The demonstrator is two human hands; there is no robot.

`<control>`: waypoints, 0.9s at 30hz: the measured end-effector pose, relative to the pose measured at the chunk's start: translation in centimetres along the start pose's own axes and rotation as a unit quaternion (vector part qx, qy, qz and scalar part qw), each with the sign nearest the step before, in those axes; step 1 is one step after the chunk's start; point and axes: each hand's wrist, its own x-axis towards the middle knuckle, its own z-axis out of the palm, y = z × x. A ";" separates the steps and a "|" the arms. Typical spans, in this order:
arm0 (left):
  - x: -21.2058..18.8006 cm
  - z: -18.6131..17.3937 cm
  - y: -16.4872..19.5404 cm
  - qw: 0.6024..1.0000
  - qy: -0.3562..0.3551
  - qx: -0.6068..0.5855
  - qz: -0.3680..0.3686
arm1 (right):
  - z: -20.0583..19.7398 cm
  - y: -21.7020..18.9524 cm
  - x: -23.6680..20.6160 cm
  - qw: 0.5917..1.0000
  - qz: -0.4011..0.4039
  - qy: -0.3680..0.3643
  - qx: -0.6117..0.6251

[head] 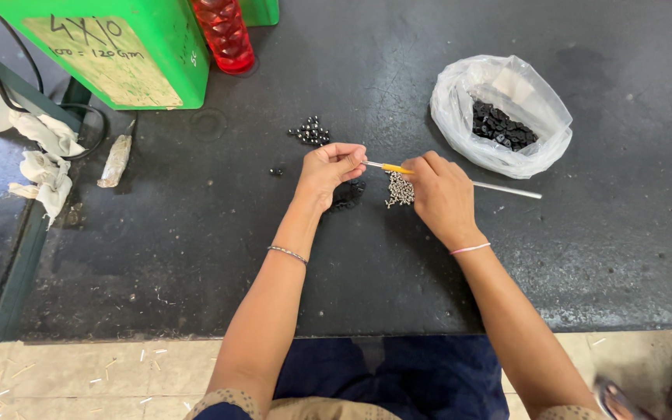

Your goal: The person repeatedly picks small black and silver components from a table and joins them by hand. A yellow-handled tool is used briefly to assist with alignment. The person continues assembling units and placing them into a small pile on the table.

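My right hand (443, 194) grips a thin tool (499, 189) with an orange sleeve and a long pale shaft that sticks out to the right. Its fine tip points left into the pinched fingertips of my left hand (330, 169), which hold something too small to make out. Between the hands lies a heap of small silver metal pieces (399, 189), and a patch of small black pieces (349, 192) sits under my left hand. A cluster of dark shiny beads (311, 132) lies just beyond my left hand on the dark worktop (196, 249).
A clear plastic bag (503, 113) of black pieces lies open at the right rear. A green box (122, 48) and a red ribbed bottle (225, 33) stand at the back left. White rags (47, 159) lie at the left edge. Tiled floor runs below the worktop's near edge.
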 end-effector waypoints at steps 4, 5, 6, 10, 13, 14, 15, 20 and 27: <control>-0.1 0.1 -0.1 1.000 0.000 0.007 0.003 | -0.1 0.1 -0.1 0.999 -0.025 0.020 0.005; -0.1 0.1 -0.2 1.000 0.002 0.010 0.002 | 0.0 0.1 -0.1 0.999 -0.026 0.020 0.006; 0.0 0.1 -0.2 1.000 0.002 0.010 0.003 | 0.0 0.1 -0.1 0.999 -0.028 0.019 0.007; 0.0 0.1 -0.2 1.000 -0.002 0.009 0.005 | 0.3 0.2 -0.2 1.000 -0.023 0.010 -0.003; 0.0 0.1 -0.2 1.000 -0.005 0.008 0.005 | 0.6 0.2 -0.4 1.000 -0.013 0.004 -0.003; 0.0 0.1 -0.2 1.000 -0.004 0.007 0.005 | 0.6 0.2 -0.4 1.000 -0.009 0.003 -0.002; 0.0 0.1 -0.2 1.000 -0.002 0.013 0.003 | 0.7 0.2 -0.5 1.000 -0.006 0.002 -0.001; 0.2 0.3 -0.4 0.999 0.004 0.035 0.007 | 1.1 0.4 -0.7 1.000 0.013 -0.028 -0.006; 0.3 0.4 -0.6 0.999 0.006 0.036 0.006 | 1.7 0.4 -0.8 0.996 0.053 -0.068 -0.022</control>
